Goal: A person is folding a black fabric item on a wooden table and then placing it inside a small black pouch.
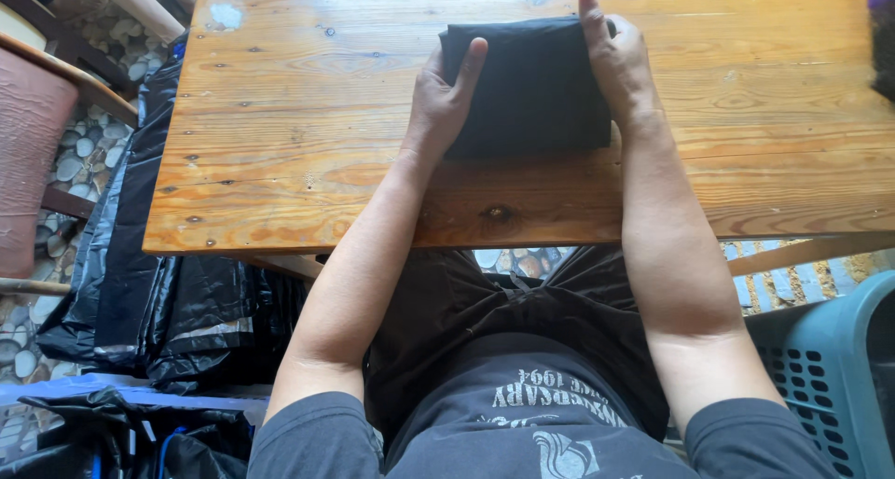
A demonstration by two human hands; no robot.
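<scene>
Both hands are laid on a folded black cloth (531, 83) that sits flat on the wooden bench (308, 134). The left hand (446, 97) is spread open at the cloth's 9 o'clock edge, with the fingers stretched up over the fabric and the thumb tucked along the side. The right hand (615, 60) is pressed flat on the 3 o'clock edge, fingers straight and close together, pointing toward 12 o'clock. Nothing is gripped by either hand (the cloth is only touched and held down).

The cloth is folded into a neat, thick square and is placed near the far side of the bench, a little toward 1 o'clock from the bench's middle. Knots and small dark spots can be seen in the yellow-brown planks.

Below the bench, at 6 o'clock, the person's dark shirt and black shorts (503, 321) are seen. A pile of shiny black bags (158, 302) is heaped at 8 o'clock on a floor of round pebbles (84, 153). A blue-green plastic basket (839, 367) with holes in its wall is found at 4 o'clock. A reddish-brown pot (28, 162) is seen at 9 o'clock.
</scene>
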